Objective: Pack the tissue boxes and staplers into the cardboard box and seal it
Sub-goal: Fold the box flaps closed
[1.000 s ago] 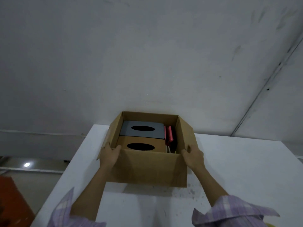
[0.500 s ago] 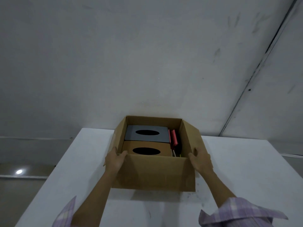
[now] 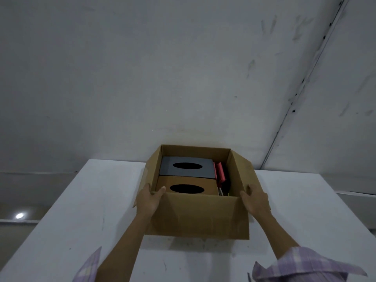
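I see the cardboard box (image 3: 195,216) at lower centre of the frame on the white table (image 3: 85,200), top open, sitting a little right of where it showed half a second ago as the view swung; my left hand (image 3: 149,201) grips its near-left corner, thumb hooked over the front rim, and my right hand (image 3: 256,202) presses the right wall with fingers spread and fairly straight, both placed as before. Inside, the grey tissue box (image 3: 186,166) lies behind the brown tissue box (image 3: 187,187), unchanged; the red stapler (image 3: 220,174) stands in the gap to their right.
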